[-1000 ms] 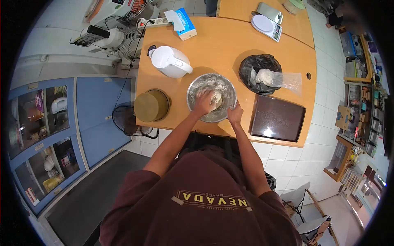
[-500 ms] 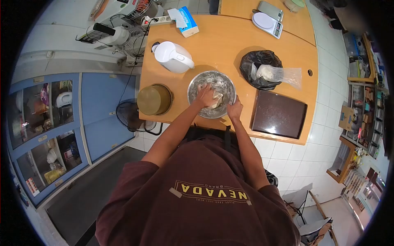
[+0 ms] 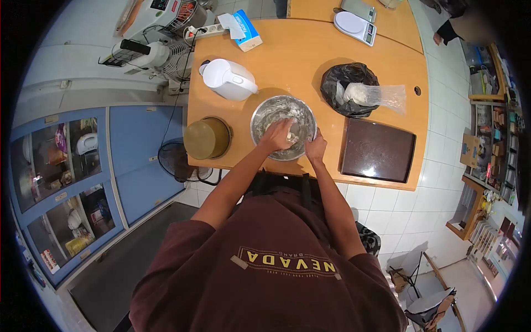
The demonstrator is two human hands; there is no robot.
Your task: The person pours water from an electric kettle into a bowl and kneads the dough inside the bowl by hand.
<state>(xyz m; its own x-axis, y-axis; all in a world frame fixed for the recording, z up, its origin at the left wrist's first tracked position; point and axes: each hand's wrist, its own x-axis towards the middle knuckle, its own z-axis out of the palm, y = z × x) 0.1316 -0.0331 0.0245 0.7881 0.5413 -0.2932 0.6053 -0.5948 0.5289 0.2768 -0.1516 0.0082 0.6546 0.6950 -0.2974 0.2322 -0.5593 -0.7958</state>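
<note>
Left hand [image 3: 278, 136] on dough [image 3: 292, 138], grip unclear; right hand [image 3: 316, 148] clasps bowl [image 3: 267, 113]. Wooden table [image 3: 287, 58], tiled floor [image 3: 381, 207], blue cabinets [image 3: 142, 135].

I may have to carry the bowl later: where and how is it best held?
Probably grip the bowl by opposite sides of its rim, left and right, coming from the near side. It is round, shows no handle and stands open side up near the front edge of the table; the right hand grips the rim's right side.
</note>
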